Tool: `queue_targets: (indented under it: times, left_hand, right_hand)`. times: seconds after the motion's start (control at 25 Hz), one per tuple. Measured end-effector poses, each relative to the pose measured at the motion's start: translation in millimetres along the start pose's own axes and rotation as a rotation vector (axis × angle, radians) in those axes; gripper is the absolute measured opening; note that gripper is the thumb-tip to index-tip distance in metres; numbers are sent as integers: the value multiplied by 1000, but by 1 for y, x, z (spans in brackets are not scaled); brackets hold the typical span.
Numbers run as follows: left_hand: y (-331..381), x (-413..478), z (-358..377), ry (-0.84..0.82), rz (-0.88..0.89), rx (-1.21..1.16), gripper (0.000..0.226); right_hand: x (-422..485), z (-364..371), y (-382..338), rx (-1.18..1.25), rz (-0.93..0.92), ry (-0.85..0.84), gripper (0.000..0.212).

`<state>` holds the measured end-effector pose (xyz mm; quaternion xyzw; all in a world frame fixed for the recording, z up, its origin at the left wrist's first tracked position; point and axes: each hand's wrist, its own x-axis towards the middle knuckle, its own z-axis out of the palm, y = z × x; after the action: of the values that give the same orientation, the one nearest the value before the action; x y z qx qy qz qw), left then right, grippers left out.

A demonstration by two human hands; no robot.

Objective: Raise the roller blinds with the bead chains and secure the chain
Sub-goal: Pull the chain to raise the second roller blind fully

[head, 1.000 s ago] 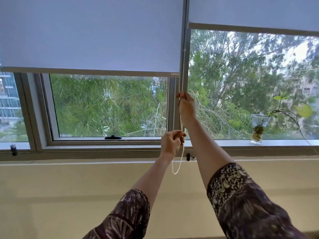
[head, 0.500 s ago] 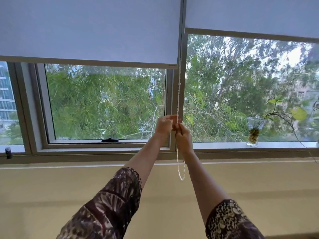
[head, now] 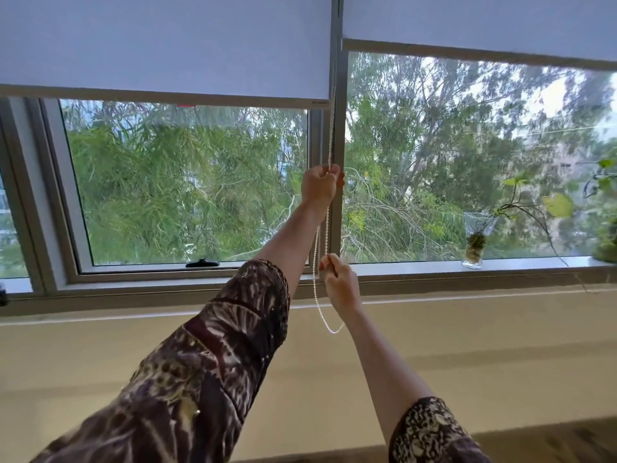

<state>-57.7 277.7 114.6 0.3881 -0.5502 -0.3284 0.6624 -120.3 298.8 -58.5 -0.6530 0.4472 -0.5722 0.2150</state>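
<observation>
Between the two window panes, against the grey upright mullion (head: 336, 135), the white plastic bead chain (head: 330, 138) runs straight up and down, so its long axis is vertical and any pull has to follow that line. It drops from behind the edge of the pale grey left roller blind (head: 167, 45), passes through the left hand (head: 319, 185), continues down to the right hand (head: 340, 284), then sags into a loose loop (head: 329, 325) just below the sill.

Raised and stretched out, the left hand is closed into a fist on the chain, arm nearly straight and knuckles toward the glass. Lower and nearer the body, the right hand pinches a strand of the same chain between thumb and fingers, forearm angled up from a patterned sleeve. Which strand of the loop each hand holds cannot be told for sure.

Bottom rail (head: 160, 96) of the left blind sits partway up the pane, lower than that of the right roller blind (head: 467, 18), so raising is probably unfinished. My guess is the higher left hand is placed for the next downward draw. No chain hook or cleat is clearly visible.
</observation>
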Motion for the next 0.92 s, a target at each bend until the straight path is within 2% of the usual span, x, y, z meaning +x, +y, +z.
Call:
queue_targets:
  times: [0.24, 0.32, 0.44, 0.56, 0.72, 0.92]
  left_hand:
    - [-15, -8, 3, 78, 43, 33, 22]
    - [-25, -15, 1, 98, 81, 75, 25]
    - [-36, -26, 1, 126, 146, 162, 17]
    - [-43, -39, 4, 124, 187, 199, 17]
    - [-66, -63, 5, 111, 196, 237, 23]
    - [-103, -84, 4, 66, 158, 174, 28]
  right_hand:
    - [-15, -8, 14, -108, 47, -61, 24]
    - [-17, -13, 16, -51, 120, -125, 24]
    - [-12, -25, 11, 58, 253, -195, 28]
    - [13, -35, -13, 220, 275, -119, 35]
    - [59, -55, -65, 439, 195, -4, 48]
    - [91, -71, -123, 510, 111, 23, 40]
